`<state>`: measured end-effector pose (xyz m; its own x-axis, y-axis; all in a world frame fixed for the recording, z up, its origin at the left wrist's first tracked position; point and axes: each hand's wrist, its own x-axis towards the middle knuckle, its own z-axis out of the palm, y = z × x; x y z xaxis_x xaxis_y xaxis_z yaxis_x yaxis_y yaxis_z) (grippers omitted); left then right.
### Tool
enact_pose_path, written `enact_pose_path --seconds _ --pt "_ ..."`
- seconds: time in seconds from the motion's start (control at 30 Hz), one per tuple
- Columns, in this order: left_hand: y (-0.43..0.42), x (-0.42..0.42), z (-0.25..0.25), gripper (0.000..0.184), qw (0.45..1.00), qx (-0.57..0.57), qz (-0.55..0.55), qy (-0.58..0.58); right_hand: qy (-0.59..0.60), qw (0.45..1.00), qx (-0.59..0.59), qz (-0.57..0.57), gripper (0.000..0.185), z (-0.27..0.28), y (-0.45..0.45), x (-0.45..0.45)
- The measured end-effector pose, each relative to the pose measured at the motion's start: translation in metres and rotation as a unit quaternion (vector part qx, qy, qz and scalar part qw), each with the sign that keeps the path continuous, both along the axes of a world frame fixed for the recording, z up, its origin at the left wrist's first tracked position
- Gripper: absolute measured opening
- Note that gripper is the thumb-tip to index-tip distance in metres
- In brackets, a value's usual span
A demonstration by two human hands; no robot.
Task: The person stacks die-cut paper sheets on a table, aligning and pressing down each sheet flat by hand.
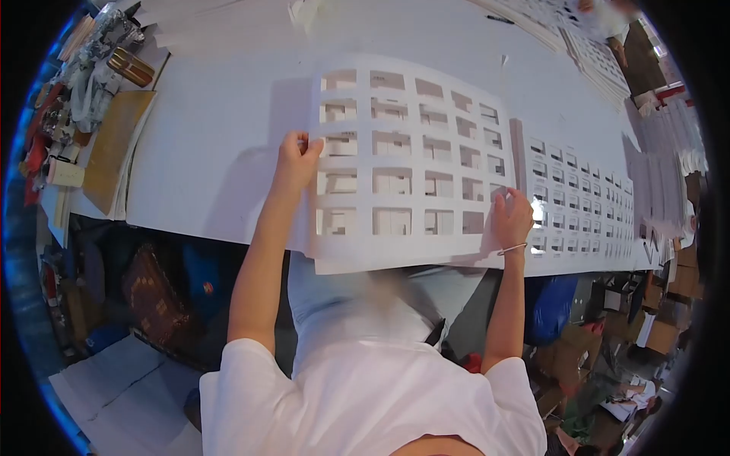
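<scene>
A white sheet [417, 178] with rows of rectangular cut-out windows is held up at a tilt over the table, close to my body. My left hand [299, 159] pinches its left edge, thumb in front. At the lower right edge, my right hand [515, 216] grips the same sheet with bent fingers; a thin bracelet [513, 248] is on that wrist. White surfaces and small dark marks show through the windows. Just right of my right hand, more white sheets with window cut-outs [563, 262] lie on the table.
The white table [205, 129] spans the view. On its left stand a yellow-brown board [118, 152] and plastic-wrapped items [95, 91]. Stacked white sheets [661, 171] rise at the right. At the far right another person's hand [620, 9] is partly visible. Cardboard boxes [570, 353] sit below.
</scene>
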<state>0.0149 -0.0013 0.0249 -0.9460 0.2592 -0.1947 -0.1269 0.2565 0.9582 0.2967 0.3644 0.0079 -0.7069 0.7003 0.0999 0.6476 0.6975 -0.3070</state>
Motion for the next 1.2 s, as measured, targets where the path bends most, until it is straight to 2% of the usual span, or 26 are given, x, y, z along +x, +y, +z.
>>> enact_pose_path --seconds 0.1,0.17,0.27,0.33,0.4,0.43,0.53,0.63,0.73,0.83,0.9,1.03,1.13,1.2 --pt "0.002 0.003 0.008 0.027 1.0 0.007 0.008 -0.024 0.081 0.988 0.133 0.0 0.047 0.011 -0.019 0.001" --pt "0.005 -0.001 0.012 0.026 1.0 0.006 0.004 -0.024 0.151 0.976 0.141 0.061 0.047 0.041 -0.051 -0.007" --pt "0.009 -0.013 0.016 0.025 1.0 -0.009 -0.022 -0.005 0.226 0.945 0.12 0.206 0.047 0.078 -0.132 -0.025" --pt "0.02 -0.015 0.036 0.026 1.0 0.0 -0.027 -0.003 0.209 0.91 0.064 0.353 0.049 0.083 -0.182 -0.034" --pt "0.024 -0.015 0.037 0.028 0.999 0.011 -0.037 0.001 0.17 0.902 0.04 0.394 0.051 0.077 -0.223 -0.044" --pt "0.024 -0.016 0.037 0.03 0.999 0.016 -0.042 0.002 0.157 0.906 0.034 0.391 0.052 0.072 -0.234 -0.051" --pt "0.012 -0.024 0.016 0.037 0.992 0.013 -0.06 -0.106 0.128 0.912 0.025 0.389 0.053 0.052 -0.245 -0.069" --pt "0.008 -0.02 0.013 0.044 0.989 0.085 -0.037 -0.116 0.127 0.905 0.04 0.403 0.049 0.044 -0.232 -0.07" --pt "0.014 -0.012 0.017 0.044 0.995 0.075 -0.042 -0.058 0.154 0.901 0.043 0.403 0.047 0.054 -0.225 -0.064" --pt "0.009 -0.009 0.011 0.039 0.993 0.063 -0.097 0.02 0.172 0.905 0.006 0.39 0.046 0.064 -0.237 -0.067" --pt "0.006 -0.006 0.011 0.038 0.991 0.091 -0.094 0.008 0.156 0.902 -0.036 0.401 0.047 0.065 -0.246 -0.073" --pt "0.003 -0.005 -0.002 0.037 0.991 0.102 -0.076 0.034 0.141 0.889 -0.027 0.436 0.053 0.045 -0.256 -0.078" --pt "0.007 -0.002 0.007 0.034 0.993 0.109 -0.024 -0.034 0.146 0.878 -0.03 0.455 0.056 0.043 -0.256 -0.076" --pt "0.013 0.0 0.005 0.033 0.993 0.115 0.003 0.004 0.146 0.873 -0.032 0.465 0.058 0.036 -0.259 -0.073"
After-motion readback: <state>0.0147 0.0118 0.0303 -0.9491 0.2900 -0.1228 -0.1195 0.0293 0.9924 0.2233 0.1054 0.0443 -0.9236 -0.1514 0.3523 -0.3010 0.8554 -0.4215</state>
